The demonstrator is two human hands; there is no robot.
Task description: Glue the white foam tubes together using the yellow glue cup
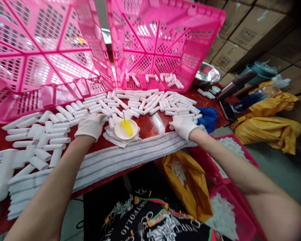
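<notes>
Both my hands wear white gloves. My left hand (90, 126) rests knuckles-up on the red table (150, 124), its fingers curled among white paper tubes (52, 134). My right hand (182, 126) lies on the table's right side, fingers bent over the edge of another spread of white tubes (150, 102). What either hand grips is hidden. Between them sits a small white dish (126, 129) holding yellow glue and a thin stick, on white paper. A white striped towel (110, 160) runs along the table's front edge.
Two pink plastic crates (165, 47) (40, 57) stand tipped at the back, the right one holding several tubes. A blue cloth (207, 117) lies at the right. Red bins of white pieces (230, 147), a yellow bag (190, 187) and cardboard boxes (251, 30) fill the right side.
</notes>
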